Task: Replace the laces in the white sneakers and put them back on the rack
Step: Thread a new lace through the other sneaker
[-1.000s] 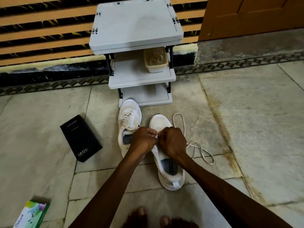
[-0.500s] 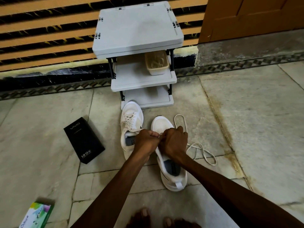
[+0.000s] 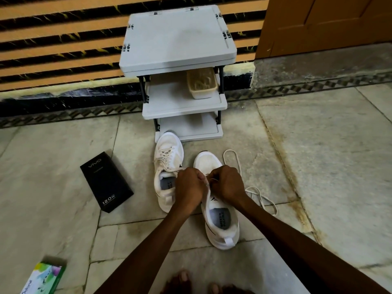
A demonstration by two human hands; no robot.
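Two hands meet over the near sneaker [image 3: 221, 221] in the lower centre of the frame. The left hand [image 3: 188, 187] and right hand [image 3: 228, 183] are both curled tight, pinching the white lace [image 3: 231, 150] at the eyelets; which eyelet is hidden. The lace's slack trails loose over the floor [image 3: 318, 166] to the right. The second sneaker [image 3: 167, 166], already laced, lies just beside the first, toe near the rack [image 3: 178, 39].

The lace tip could slip from the pinch and draw back out of its hole. An uneven pull would leave lopsided ends, and the unweighted shoe may tip.

A pale basket [image 3: 202, 82] on the rack's middle shelf holds something light and tangled that I cannot make out. The black box [image 3: 106, 181] and the colourful carton [image 3: 45, 279] are closed.
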